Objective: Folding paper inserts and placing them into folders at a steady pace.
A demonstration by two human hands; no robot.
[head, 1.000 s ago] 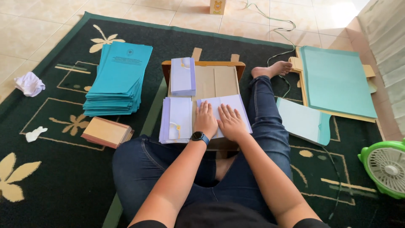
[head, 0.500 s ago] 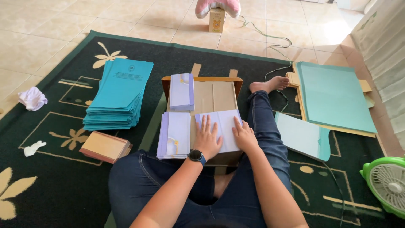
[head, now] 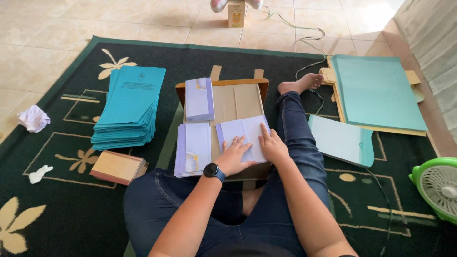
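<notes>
I sit cross-legged on a dark green rug with a small brown wooden lap table [head: 238, 97] in front of me. A pale lavender folded sheet [head: 243, 133] lies on it. My left hand [head: 234, 156], with a black watch on the wrist, presses flat on the sheet's lower middle. My right hand [head: 271, 145] lies flat on its right part. Left of it sits a stack of lavender folded cards [head: 193, 147] with a yellow ornament. A second such stack [head: 199, 98] rests at the table's far left.
A tall pile of teal booklets [head: 127, 107] and a brown box [head: 117, 166] lie at my left. Large teal sheets on board [head: 376, 90] and one loose sheet [head: 340, 140] lie at my right. A green fan [head: 440, 185], a cable and crumpled tissue [head: 33, 118] are around.
My hands have slid a little to the right across the lavender sheet, the right hand toward its right edge. The camera view has tilted up slightly.
</notes>
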